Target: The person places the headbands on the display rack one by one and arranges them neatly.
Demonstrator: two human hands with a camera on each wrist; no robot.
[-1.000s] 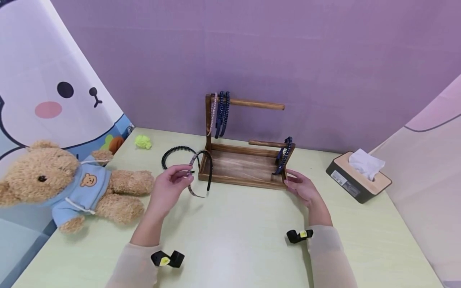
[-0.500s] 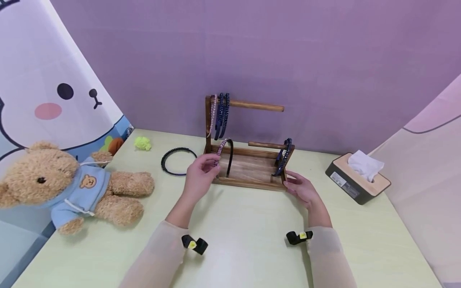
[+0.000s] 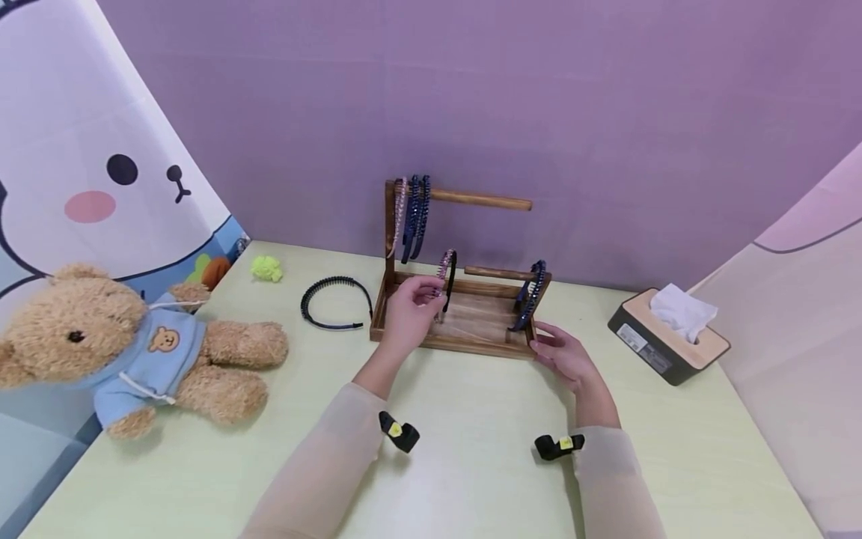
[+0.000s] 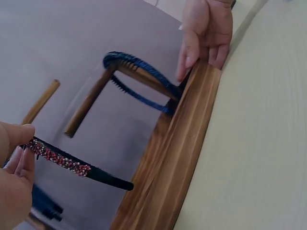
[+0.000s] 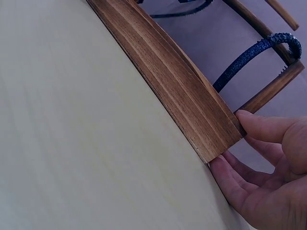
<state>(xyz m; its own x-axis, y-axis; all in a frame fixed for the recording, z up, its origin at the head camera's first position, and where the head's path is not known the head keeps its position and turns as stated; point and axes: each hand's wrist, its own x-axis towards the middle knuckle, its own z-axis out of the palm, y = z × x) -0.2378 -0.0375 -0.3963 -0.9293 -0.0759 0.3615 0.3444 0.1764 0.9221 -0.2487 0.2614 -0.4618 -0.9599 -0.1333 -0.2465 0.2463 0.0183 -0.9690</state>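
Observation:
My left hand pinches a black headband studded with pink beads. In the head view it is held over the tray of a wooden rack, left of the lower bar. My right hand grips the rack's right front corner, thumb on top and fingers at its end, as the right wrist view shows. A dark blue headband hangs on the lower bar by the right post. From the upper bar hang a pink headband and two dark blue headbands by the left post.
A black toothed headband lies on the table left of the rack. Farther left are a teddy bear in a blue top and a yellow-green lump. A tissue box stands at the right.
My left hand has carried the pink-beaded headband rightward, from beside the rack's left end to above its tray. The right hand has stayed at the rack's corner.

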